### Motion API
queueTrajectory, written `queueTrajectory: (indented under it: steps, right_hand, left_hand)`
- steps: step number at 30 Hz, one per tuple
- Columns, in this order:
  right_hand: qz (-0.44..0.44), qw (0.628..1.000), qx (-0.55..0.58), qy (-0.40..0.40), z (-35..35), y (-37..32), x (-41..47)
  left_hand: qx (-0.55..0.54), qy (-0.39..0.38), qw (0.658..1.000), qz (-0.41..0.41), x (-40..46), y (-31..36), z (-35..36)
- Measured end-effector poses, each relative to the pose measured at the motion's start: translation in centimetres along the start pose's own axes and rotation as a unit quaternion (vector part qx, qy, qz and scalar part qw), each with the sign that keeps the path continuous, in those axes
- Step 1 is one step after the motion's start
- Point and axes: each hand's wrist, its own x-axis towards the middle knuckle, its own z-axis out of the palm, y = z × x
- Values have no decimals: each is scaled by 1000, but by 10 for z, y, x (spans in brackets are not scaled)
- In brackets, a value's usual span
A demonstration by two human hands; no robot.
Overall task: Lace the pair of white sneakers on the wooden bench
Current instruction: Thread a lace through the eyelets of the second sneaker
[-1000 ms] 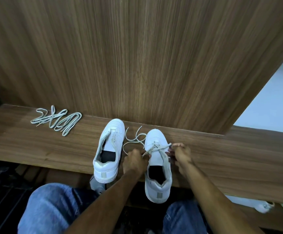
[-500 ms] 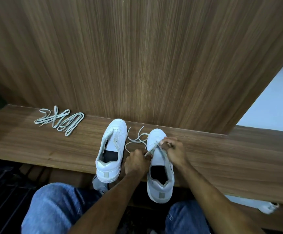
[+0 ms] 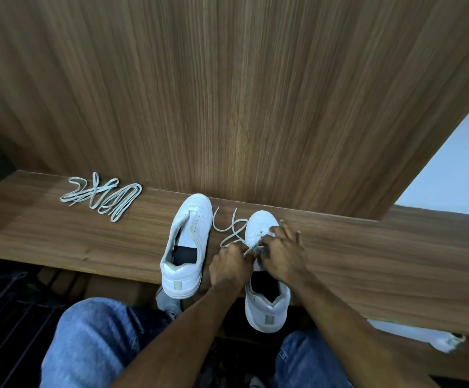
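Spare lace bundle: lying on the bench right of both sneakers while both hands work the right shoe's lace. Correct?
Not quite. The head view shows the spare lace bundle on the bench left of both sneakers. Both hands do work the right shoe.

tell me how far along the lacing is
Done: nothing fully. In hand: left hand and right hand work a lace through the right sneaker near the toe. Left: its upper eyelets, then the unlaced left sneaker, using the spare lace.
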Motion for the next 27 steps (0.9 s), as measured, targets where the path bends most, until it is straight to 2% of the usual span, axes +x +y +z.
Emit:
queueTrajectory:
  steps: [3, 5, 7, 9, 11, 12, 13, 14, 16, 17, 18, 20, 22, 24, 27]
  right_hand:
    - [-7, 1000, 18, -2, 8, 0, 3]
    - [17, 981, 185, 60, 3, 6, 5]
    - [72, 901, 408, 130, -16, 11, 7]
    - [131, 786, 558, 232, -44, 19, 11]
    - [163, 695, 610, 345, -70, 31, 17]
    - [173, 681, 601, 382, -78, 37, 18]
    - [173, 696, 572, 399, -81, 40, 19]
    - [173, 739, 523, 388, -80, 42, 18]
    - [166, 875, 354, 285, -61, 43, 15]
    - [151, 929, 260, 216, -48, 42, 12]
    - [130, 962, 182, 155, -37, 39, 8]
    - [70, 991, 101, 61, -19, 27, 0]
    - [14, 998, 64, -4, -4, 13, -6]
    - [2, 999, 42, -13, 4, 5, -8]
    - [8, 997, 71, 24, 3, 5, -3]
  left_hand:
    - [1, 3, 1000, -3, 0, -1, 0]
    - [1, 6, 1000, -4, 1, -2, 0]
    - [-3, 1, 1000, -5, 2, -3, 1]
    - [-4, -4, 1000, -4, 2, -3, 2]
    - [-1, -6, 1000, -2, 3, -3, 2]
    - [2, -7, 1000, -1, 3, -3, 3]
    - [3, -6, 1000, -1, 4, -3, 3]
    - [2, -5, 1000, -4, 3, -3, 3]
    - [5, 1, 1000, -1, 3, -3, 3]
    - [8, 2, 1000, 2, 3, -4, 4]
    - [8, 1, 1000, 4, 3, -3, 4]
    - [7, -1, 1000, 6, 3, -3, 4]
    - [12, -3, 1000, 8, 4, -5, 5]
    - [13, -2, 1000, 6, 5, -5, 7]
    - [11, 3, 1000, 5, 5, -6, 7]
